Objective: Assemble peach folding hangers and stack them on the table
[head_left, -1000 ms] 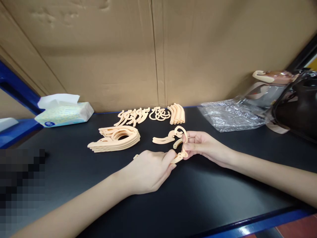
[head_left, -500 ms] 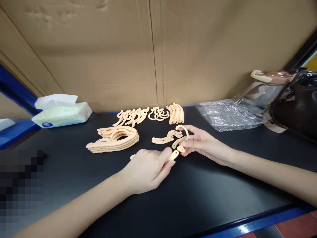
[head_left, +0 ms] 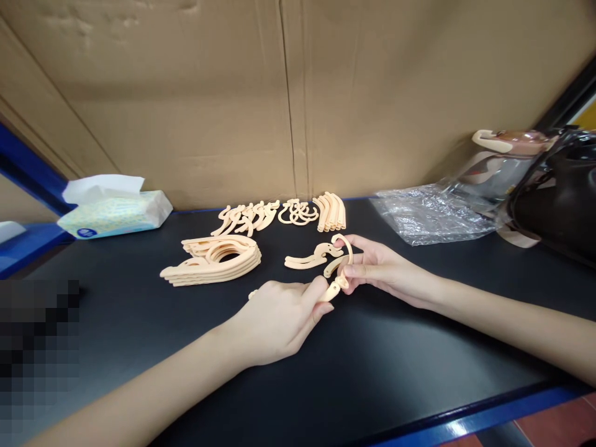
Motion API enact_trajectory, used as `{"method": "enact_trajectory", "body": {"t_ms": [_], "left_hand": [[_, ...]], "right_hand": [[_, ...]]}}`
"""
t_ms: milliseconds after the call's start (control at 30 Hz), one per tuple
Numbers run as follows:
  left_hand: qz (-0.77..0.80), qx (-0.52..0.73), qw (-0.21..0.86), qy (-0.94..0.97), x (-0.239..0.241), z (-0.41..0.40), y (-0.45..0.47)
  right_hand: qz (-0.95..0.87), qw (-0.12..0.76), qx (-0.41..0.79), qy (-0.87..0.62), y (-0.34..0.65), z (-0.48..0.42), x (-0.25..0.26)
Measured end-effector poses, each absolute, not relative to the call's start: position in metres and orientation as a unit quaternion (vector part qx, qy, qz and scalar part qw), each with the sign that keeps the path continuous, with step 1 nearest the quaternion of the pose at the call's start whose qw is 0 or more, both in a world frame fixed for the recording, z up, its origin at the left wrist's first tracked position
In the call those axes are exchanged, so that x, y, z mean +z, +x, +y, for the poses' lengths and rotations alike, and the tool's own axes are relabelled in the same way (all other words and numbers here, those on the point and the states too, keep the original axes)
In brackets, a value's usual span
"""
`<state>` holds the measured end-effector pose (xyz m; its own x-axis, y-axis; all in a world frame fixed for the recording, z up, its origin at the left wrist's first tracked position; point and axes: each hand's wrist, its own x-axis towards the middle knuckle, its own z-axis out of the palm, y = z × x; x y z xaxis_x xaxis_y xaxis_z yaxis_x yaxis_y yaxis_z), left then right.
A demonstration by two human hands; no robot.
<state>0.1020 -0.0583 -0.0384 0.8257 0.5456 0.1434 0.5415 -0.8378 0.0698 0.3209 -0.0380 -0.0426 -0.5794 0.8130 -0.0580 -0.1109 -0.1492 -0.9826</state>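
My left hand (head_left: pixel 284 320) is closed around a cream plastic hanger arm (head_left: pixel 331 292), most of it hidden under the fingers. Pinched in my right hand (head_left: pixel 372 267) is a curved cream hanger hook (head_left: pixel 349 251); its lower end meets the tip of the arm. Just behind the hands, loose curved hanger arms (head_left: pixel 305 263) lie on the black table (head_left: pixel 372 385). To the left sits a stack of folded hangers (head_left: pixel 216 270). Along the back are a row of notched hanger pieces (head_left: pixel 244 218), a small pile of hooks (head_left: pixel 298 214) and several curved bars (head_left: pixel 330 212).
A tissue pack (head_left: pixel 114 214) stands at the back left. Clear plastic wrapping (head_left: pixel 423 214) lies at the back right, beside a clear bottle with a brown lid (head_left: pixel 526 144) and a shiny black bag (head_left: pixel 559 198). Cardboard (head_left: pixel 209 93) walls the back.
My two hands have come slightly closer together. The hook's lower end, apart from the arm's tip before, now touches it.
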Motion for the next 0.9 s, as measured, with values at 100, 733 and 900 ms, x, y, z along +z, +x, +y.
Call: {"method": "enact_trajectory", "body": {"t_ms": [100, 733, 900], "left_hand": [[0.282, 0.079, 0.003, 0.956, -0.039, -0.0587, 0.1031], [0.303, 0.045, -0.006, 0.952, -0.0394, -0.0595, 0.1056], [0.314, 0.029, -0.018, 0.949, -0.0382, -0.0601, 0.107]], "right_hand": [[-0.564, 0.328, 0.686, -0.321, 0.3207, -0.0378, -0.0427], [-0.639, 0.337, 0.596, -0.352, 0.3208, -0.0393, -0.0412], [-0.646, 0.359, 0.573, -0.354, 0.3188, -0.0405, -0.0423]]}}
